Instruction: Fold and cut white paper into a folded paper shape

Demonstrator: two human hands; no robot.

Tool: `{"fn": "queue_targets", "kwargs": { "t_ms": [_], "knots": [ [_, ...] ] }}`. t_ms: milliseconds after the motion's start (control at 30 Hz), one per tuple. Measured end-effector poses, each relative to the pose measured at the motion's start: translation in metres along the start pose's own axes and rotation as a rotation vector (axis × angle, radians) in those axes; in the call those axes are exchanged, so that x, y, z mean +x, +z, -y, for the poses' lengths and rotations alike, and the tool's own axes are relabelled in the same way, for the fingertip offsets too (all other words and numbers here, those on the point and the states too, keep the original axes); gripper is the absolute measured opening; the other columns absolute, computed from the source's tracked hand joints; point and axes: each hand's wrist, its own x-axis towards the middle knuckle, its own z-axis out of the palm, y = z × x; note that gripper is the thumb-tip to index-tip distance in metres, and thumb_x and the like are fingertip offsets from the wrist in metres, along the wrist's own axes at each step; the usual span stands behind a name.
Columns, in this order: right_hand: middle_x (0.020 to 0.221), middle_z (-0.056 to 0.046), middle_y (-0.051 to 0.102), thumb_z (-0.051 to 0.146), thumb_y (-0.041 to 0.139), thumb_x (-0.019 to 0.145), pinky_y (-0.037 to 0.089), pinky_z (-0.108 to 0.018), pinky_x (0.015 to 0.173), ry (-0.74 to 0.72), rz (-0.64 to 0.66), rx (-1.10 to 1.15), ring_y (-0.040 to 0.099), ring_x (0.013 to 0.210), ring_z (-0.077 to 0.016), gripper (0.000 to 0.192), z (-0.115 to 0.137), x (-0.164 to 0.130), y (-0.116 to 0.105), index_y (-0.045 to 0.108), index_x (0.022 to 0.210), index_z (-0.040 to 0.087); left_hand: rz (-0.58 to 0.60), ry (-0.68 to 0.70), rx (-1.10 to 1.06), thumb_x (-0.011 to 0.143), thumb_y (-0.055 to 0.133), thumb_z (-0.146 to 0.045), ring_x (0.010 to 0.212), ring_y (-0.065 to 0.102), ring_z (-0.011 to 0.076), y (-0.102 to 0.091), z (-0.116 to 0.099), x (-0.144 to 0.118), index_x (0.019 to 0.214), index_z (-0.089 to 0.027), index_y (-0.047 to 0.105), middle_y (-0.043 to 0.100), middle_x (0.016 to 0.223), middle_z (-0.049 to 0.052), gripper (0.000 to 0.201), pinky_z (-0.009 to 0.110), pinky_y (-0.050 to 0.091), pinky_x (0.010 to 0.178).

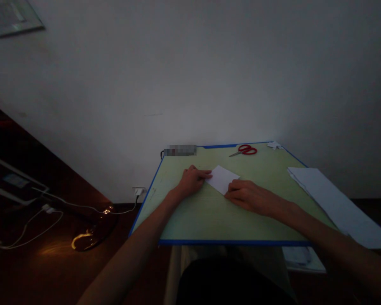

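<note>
A small white piece of paper [221, 177], four-sided and turned cornerwise, lies on the pale green tabletop [197, 220]. At its left corner is my left hand [193, 180], with the index finger stretched onto the paper and the other fingers curled; it grips or presses that corner. My right hand [243, 194] is closed at the paper's lower right edge, fingertips bunched on it. Beyond the paper, near the table's far edge, lies a pair of scissors [247, 150] with red handles, blades toward the left.
Larger white sheets [333, 203] overhang the table's right edge. Crumpled paper scraps [274, 145] sit at the far right corner. A blurred-out item [180, 150] is at the far left corner. White cables [79, 205] run from a wall socket [139, 192] on the left.
</note>
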Motion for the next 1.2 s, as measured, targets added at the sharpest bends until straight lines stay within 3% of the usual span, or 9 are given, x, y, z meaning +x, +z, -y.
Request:
{"fn": "queue_targets", "kwargs": {
  "t_ms": [200, 400, 533, 700, 833, 967, 1067, 1200],
  "knots": [
    [0.105, -0.012, 0.072, 0.021, 0.056, 0.099, 0.051, -0.04, 0.09, 0.237, -0.279, -0.039, 0.065, 0.099, -0.0247, 0.022, -0.009, 0.001, 0.015, 0.076, 0.108, 0.017, 0.005, 0.054, 0.118, 0.095, 0.053, -0.021, 0.109, 0.055, 0.0272, -0.004, -0.009, -0.008, 0.128, -0.037, 0.07, 0.065, 0.139, -0.004, 0.04, 0.049, 0.045, 0.091],
    [0.113, -0.011, 0.074, 0.032, 0.052, 0.103, 0.046, -0.044, 0.088, 0.302, -0.192, -0.225, 0.064, 0.106, -0.0281, 0.028, -0.004, 0.002, 0.016, 0.076, 0.109, 0.02, 0.009, 0.149, 0.252, 0.095, 0.049, -0.014, 0.125, 0.052, 0.0285, -0.009, -0.018, -0.023, 0.129, -0.032, 0.067, 0.064, 0.142, 0.001, 0.042, 0.052, 0.041, 0.097],
    [0.112, -0.013, 0.075, 0.029, 0.053, 0.102, 0.048, -0.047, 0.09, 0.293, -0.18, -0.248, 0.065, 0.108, -0.0295, 0.028, -0.006, 0.005, 0.018, 0.077, 0.105, 0.016, 0.054, 0.151, 0.23, 0.102, 0.044, -0.029, 0.14, 0.046, 0.0295, -0.01, -0.017, -0.038, 0.141, -0.028, 0.057, 0.057, 0.149, 0.005, 0.041, 0.055, 0.039, 0.106],
    [0.128, -0.017, 0.071, 0.02, 0.05, 0.101, 0.049, -0.044, 0.107, 0.218, -0.189, -0.151, 0.065, 0.119, -0.0274, 0.031, -0.017, 0.006, 0.028, 0.073, 0.118, 0.009, 0.146, 0.196, 0.233, 0.106, 0.028, -0.051, 0.154, 0.026, 0.0268, -0.009, -0.022, -0.059, 0.156, -0.018, 0.035, 0.034, 0.164, 0.011, 0.06, 0.052, 0.02, 0.124],
    [0.14, -0.015, 0.064, 0.013, 0.046, 0.1, 0.05, -0.044, 0.109, 0.201, -0.149, -0.154, 0.063, 0.126, -0.0259, 0.041, -0.015, 0.001, 0.028, 0.062, 0.138, 0.015, 0.188, 0.218, 0.232, 0.106, 0.021, -0.053, 0.157, 0.013, 0.0247, -0.009, -0.027, -0.062, 0.159, -0.012, 0.025, 0.019, 0.168, 0.015, 0.068, 0.048, 0.012, 0.127],
    [0.142, -0.017, 0.062, 0.01, 0.051, 0.096, 0.048, -0.047, 0.112, 0.199, -0.083, -0.201, 0.062, 0.128, -0.0293, 0.039, -0.008, 0.008, 0.019, 0.067, 0.131, 0.012, 0.22, 0.227, 0.228, 0.105, 0.022, -0.053, 0.157, 0.012, 0.0248, -0.01, -0.03, -0.057, 0.155, -0.005, 0.031, 0.02, 0.167, 0.02, 0.07, 0.045, 0.01, 0.127],
    [0.144, -0.02, 0.059, 0.007, 0.051, 0.093, 0.044, -0.047, 0.116, 0.208, -0.061, -0.226, 0.058, 0.133, -0.0311, 0.037, -0.003, 0.022, 0.019, 0.069, 0.126, 0.007, 0.236, 0.219, 0.232, 0.106, 0.019, -0.053, 0.157, 0.012, 0.0244, -0.011, -0.03, -0.054, 0.157, -0.005, 0.025, 0.019, 0.167, 0.019, 0.071, 0.045, 0.008, 0.128],
    [0.146, -0.02, 0.057, 0.023, 0.044, 0.104, 0.048, -0.046, 0.112, 0.169, -0.074, -0.168, 0.056, 0.135, -0.0294, 0.043, 0.002, 0.028, 0.028, 0.055, 0.144, 0.01, 0.247, 0.226, 0.262, 0.106, 0.015, -0.054, 0.157, 0.011, 0.0241, -0.009, -0.031, -0.053, 0.16, -0.006, 0.021, 0.018, 0.168, 0.017, 0.072, 0.045, 0.008, 0.127]
  ]
}}
